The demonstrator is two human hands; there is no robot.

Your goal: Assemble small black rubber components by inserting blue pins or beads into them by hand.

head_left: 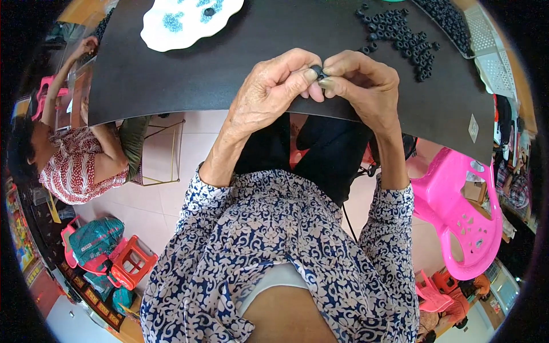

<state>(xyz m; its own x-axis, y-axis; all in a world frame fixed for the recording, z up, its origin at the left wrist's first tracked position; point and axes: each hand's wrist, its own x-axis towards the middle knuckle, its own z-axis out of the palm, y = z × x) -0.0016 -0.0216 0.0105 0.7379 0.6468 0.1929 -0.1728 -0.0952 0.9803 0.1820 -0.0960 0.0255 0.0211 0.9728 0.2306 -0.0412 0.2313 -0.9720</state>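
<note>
Just above the near edge of the dark table [229,74], my two hands meet fingertip to fingertip. My left hand [278,86] pinches a small black ring-shaped part [316,70] between thumb and fingers. From the other side, my right hand [363,83] has thumb and forefinger closed at the same part; whether a second tiny piece sits between those fingertips is hidden. Beyond my right hand lies a loose spread of similar black ring-shaped parts [400,37]. A white wavy-edged plate [166,41] at the far left bears small blue pieces and one black part.
A clear tray [469,34] of black parts and a white perforated basket [497,66] stand at the far right. A pink plastic chair [469,228] is at my right. Another person [86,154] sits at the table's left end, near a red stool [134,263].
</note>
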